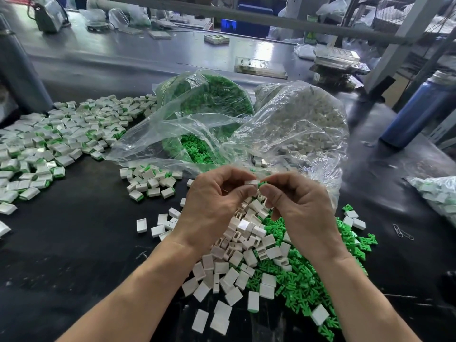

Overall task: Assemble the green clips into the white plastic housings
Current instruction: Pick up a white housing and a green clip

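Pinching a white housing (pixel 251 182) in the left hand (pixel 212 206), the right hand (pixel 301 211) pinches a green clip (pixel 262 184) at its mouth, hands nearly touching; align squarely, then push straight home

A factory assembly bench, by every sign. The black worktop (pixel 74 243) carries bulk parts in great number: a spread of finished white-and-green pieces (pixel 49 141) at the left, loose white housings (pixel 237 257) and green clips (pixel 303 280) heaped near, and two clear plastic bags (pixel 271 124) of stock behind them. Farther off runs a long grey bench (pixel 123 55) with trays (pixel 216 38) and stacked fixtures (pixel 338 62), under metal framing (pixel 246 19). A blue bottle (pixel 417 112) stands at the right.
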Demonstrator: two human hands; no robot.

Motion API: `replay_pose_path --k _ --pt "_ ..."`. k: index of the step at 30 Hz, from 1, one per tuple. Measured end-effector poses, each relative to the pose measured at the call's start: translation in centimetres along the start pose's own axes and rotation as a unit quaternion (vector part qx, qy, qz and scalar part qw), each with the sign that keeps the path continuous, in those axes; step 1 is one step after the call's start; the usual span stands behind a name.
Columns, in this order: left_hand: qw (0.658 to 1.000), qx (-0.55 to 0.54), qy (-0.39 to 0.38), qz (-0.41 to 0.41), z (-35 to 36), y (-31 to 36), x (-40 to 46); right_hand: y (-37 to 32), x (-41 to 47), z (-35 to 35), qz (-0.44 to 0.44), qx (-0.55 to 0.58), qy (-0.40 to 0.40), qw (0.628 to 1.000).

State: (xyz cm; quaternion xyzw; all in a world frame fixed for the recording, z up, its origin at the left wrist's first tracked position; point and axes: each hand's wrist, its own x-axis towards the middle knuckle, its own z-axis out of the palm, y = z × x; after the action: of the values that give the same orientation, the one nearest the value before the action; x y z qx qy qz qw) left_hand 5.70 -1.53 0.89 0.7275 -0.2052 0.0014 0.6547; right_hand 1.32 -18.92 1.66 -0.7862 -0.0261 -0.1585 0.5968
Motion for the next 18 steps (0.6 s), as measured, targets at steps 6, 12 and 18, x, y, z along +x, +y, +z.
replay_pose_path --k 6,12,18 --pt "1.0 0.018 0.007 -0.02 -0.1 -0.5 0.3 0.6 0.0 0.7 0.006 0.0 0.013 1.0" --pt "0.999 -0.001 0.035 -0.032 0.2 -0.5 1.0 0.2 0.4 1.4 0.026 0.034 0.031 0.999" --pt "0.997 -0.046 0.05 -0.038 0.1 -0.6 1.2 -0.1 0.8 1.8 0.037 0.089 0.034 0.995"
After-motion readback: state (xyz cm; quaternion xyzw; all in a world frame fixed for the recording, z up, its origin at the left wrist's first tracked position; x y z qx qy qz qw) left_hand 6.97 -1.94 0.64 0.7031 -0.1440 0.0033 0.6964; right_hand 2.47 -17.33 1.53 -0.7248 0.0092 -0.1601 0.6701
